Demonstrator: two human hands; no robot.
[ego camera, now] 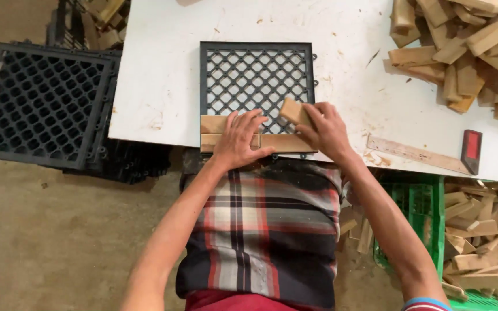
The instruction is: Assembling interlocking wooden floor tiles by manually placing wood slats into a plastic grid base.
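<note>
Two wooden slats (249, 140) already lie across the near edge of the black grid tile (256, 80) on the white table (157, 86) — the left hand (238, 141) presses them open-palmed, the right hand (324, 129) pinches a short block (294, 111) above the next row — most of the grid bare.

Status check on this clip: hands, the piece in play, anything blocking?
Left hand flat on wood slats laid in black grid tile. Right hand gripping small wood block over the tile. Nothing blocking.
</note>
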